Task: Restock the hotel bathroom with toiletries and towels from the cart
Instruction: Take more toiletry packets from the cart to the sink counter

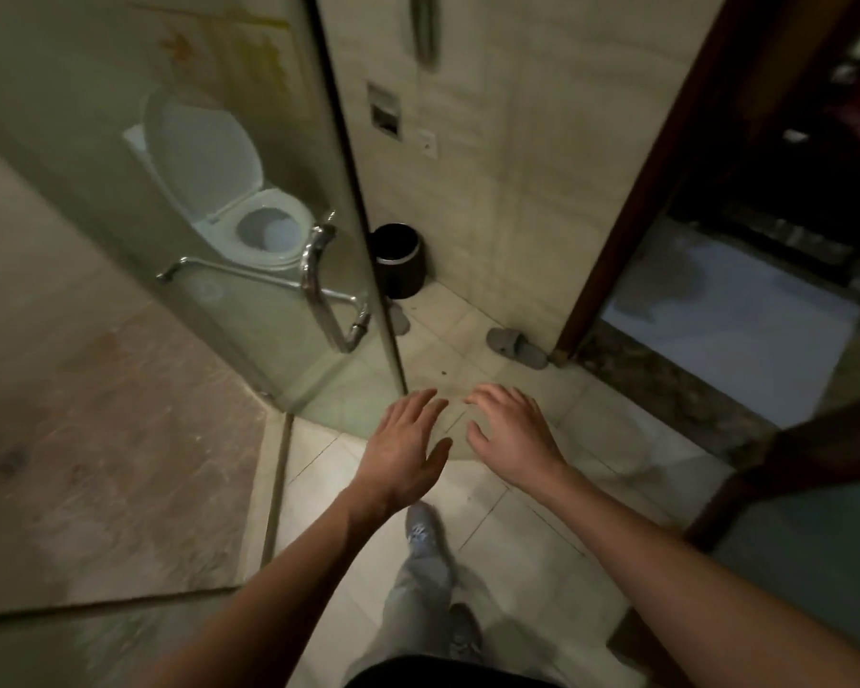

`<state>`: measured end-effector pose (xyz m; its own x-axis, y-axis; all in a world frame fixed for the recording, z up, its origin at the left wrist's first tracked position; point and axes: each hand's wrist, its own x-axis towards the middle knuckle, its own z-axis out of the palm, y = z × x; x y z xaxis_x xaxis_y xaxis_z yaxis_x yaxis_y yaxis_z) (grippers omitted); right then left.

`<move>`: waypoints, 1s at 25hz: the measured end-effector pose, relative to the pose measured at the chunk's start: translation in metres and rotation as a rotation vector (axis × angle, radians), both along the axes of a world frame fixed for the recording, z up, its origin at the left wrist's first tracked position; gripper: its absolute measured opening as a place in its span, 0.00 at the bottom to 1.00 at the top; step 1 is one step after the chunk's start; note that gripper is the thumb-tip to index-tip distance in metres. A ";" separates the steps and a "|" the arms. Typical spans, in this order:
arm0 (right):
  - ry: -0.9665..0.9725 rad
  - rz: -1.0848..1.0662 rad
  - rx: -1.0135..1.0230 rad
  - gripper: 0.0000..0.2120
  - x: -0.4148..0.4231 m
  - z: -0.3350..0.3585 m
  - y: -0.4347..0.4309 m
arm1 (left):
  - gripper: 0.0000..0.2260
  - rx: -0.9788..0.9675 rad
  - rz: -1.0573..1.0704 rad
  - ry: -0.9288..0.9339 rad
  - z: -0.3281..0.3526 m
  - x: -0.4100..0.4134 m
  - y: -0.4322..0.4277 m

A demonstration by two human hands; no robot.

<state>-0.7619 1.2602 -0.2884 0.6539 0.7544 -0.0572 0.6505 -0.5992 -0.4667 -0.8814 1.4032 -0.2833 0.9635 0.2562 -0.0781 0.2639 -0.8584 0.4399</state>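
My left hand (408, 449) and my right hand (510, 434) are stretched out in front of me over the tiled bathroom floor (507, 513), side by side, palms down. Both have straight, spread fingers and hold nothing. No toiletries, towels or cart show in the head view. My feet in grey shoes stand on the tiles below my arms.
A glass door (269, 191) with a chrome handle (319, 285) stands left of centre, a white toilet (249, 211) with raised lid behind it. A black bin (398, 260) and grey slippers (515, 347) lie by the wall. A dark wooden door frame (631, 191) opens at right onto a white mat (736, 320).
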 end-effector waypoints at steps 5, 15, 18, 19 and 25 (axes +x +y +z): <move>-0.012 -0.259 -0.015 0.18 0.064 0.003 -0.029 | 0.27 0.009 -0.240 0.017 -0.005 0.103 0.004; -0.076 -0.622 0.004 0.19 0.155 0.037 -0.077 | 0.26 0.020 -0.561 -0.097 0.023 0.270 -0.020; -0.086 -0.694 -0.003 0.19 0.189 0.041 -0.100 | 0.26 0.029 -0.648 -0.111 0.029 0.318 -0.043; -0.090 -0.711 -0.008 0.19 0.202 0.042 -0.108 | 0.27 0.036 -0.664 -0.114 0.029 0.334 -0.051; -0.129 -0.720 0.014 0.20 0.304 0.032 -0.175 | 0.25 0.070 -0.687 -0.092 0.029 0.440 -0.123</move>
<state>-0.4576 1.0851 -0.2566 0.9890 0.1346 0.0606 0.1476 -0.8935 -0.4241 -0.4416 1.2803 -0.2543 0.9111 -0.4121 0.0058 -0.3845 -0.8449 0.3719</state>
